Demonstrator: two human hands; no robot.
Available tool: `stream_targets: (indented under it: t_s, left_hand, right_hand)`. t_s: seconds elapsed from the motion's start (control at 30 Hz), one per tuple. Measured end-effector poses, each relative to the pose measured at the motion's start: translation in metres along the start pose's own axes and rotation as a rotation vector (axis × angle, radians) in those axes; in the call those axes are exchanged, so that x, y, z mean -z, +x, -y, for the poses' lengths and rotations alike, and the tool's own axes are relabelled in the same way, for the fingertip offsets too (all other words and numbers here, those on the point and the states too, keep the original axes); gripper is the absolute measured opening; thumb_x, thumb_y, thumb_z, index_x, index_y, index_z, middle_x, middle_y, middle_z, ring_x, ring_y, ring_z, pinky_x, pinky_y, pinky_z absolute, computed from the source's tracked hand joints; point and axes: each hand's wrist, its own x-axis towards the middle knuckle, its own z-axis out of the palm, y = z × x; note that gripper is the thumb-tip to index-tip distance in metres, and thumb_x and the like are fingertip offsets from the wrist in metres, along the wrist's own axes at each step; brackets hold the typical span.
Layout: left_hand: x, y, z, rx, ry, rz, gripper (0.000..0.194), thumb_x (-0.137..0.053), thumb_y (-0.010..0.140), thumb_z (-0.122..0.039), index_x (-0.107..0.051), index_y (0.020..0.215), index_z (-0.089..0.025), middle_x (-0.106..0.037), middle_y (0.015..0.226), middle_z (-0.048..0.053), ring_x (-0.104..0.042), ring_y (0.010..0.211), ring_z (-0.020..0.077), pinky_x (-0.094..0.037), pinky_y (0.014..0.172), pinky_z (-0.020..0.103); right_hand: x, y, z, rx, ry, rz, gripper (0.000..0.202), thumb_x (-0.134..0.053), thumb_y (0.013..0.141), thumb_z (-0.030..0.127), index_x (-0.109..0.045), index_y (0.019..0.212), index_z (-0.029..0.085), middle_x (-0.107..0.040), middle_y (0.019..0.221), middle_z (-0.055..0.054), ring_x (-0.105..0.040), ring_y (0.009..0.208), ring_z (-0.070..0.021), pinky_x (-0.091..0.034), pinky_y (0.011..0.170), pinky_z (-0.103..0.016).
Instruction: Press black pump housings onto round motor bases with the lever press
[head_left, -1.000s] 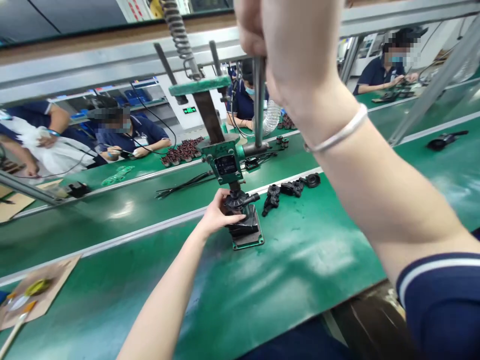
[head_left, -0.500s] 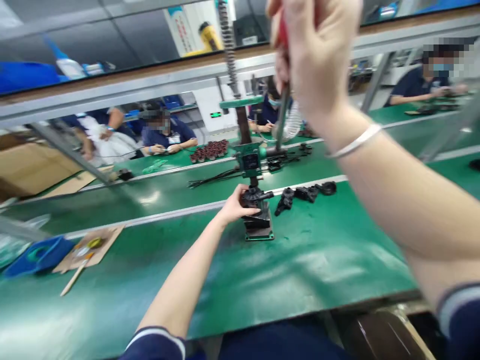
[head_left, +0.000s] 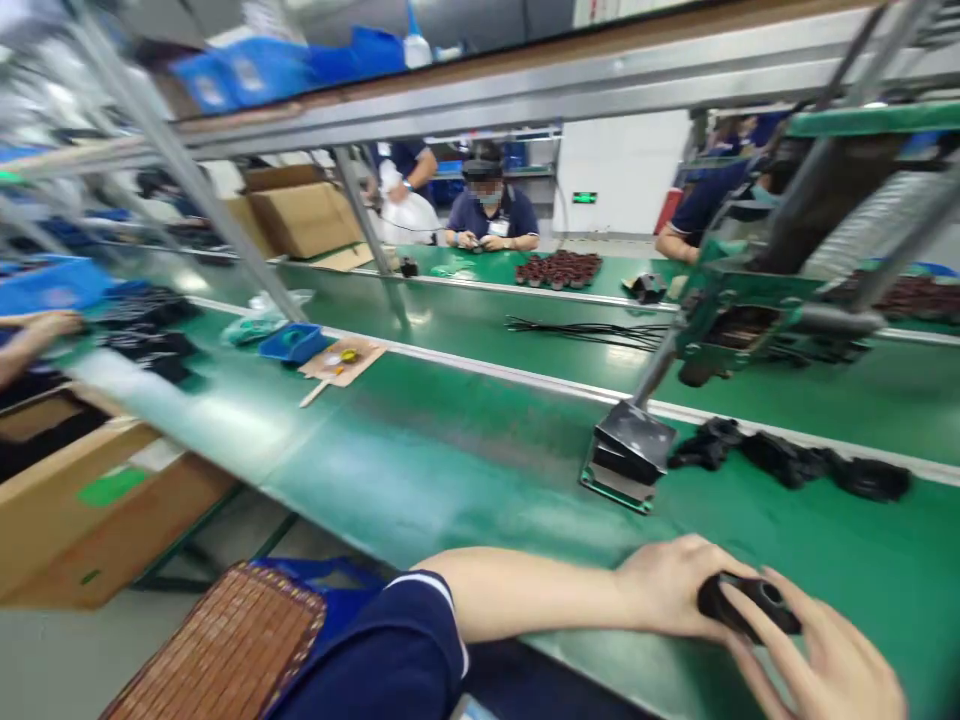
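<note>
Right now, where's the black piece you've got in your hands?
The black piece is at the lower right of the head view, between the left hand and the right hand, nearer the camera than the row of black parts.

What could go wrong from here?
Two risks, as I judge it:

1. The black part sits between the fingers of the left hand and right hand, so it could slip during handling.
2. Loose black pieces lie beside the press base; a careless sweep of an arm might knock them out of line.
</note>
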Motion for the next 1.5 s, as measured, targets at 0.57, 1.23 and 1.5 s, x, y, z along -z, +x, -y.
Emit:
stream_targets:
  t_s: [0.57, 1.23, 1.5]
  left_hand:
    - [-0.049, 0.019, -0.006, -0.031, -0.051, 0.091, 0.082, -0.066, 0.081, -0.028, -0.014, 0.145, -0.028, -0.035, 0.148, 0.017, -0.039, 0.139, 0.0316, -0.04, 0.113, 0.052]
    - [0.167, 0.091, -0.005, 0.162, 0.712, 0.278, 0.071, -0.082, 0.053, -0.033, -0.056, 0.118, -0.018, -0.065, 0.11, 0.012, -0.062, 0.101, 0.0347, -0.052, 0.083, 0.04]
    - [0.14, 0.1, -0.027, 0.189, 0.831, 0.267, 0.088, -0.084, 0.059, -0.036, -0.042, 0.134, -0.018, -0.056, 0.125, 0.015, -0.054, 0.114, 0.0344, -0.051, 0.091, 0.044]
  right_hand:
    - [0.069, -0.112, -0.247, -0.882, -0.712, 0.209, 0.05, -0.035, 0.091, 0.046, -0.053, 0.129, 0.021, -0.046, 0.133, -0.014, -0.035, 0.133, -0.0246, -0.025, 0.108, -0.057]
    - [-0.057, 0.036, -0.153, -0.207, -0.29, 0.413, 0.054, -0.038, 0.088, 0.058, -0.041, 0.138, 0.039, -0.031, 0.149, -0.001, -0.028, 0.142, -0.0232, -0.035, 0.109, -0.045]
    - [-0.069, 0.032, -0.168, -0.232, -0.212, 0.495, 0.047, -0.038, 0.089, 0.055, -0.057, 0.124, 0.031, -0.052, 0.131, -0.006, -0.04, 0.13, -0.0313, -0.031, 0.101, -0.065]
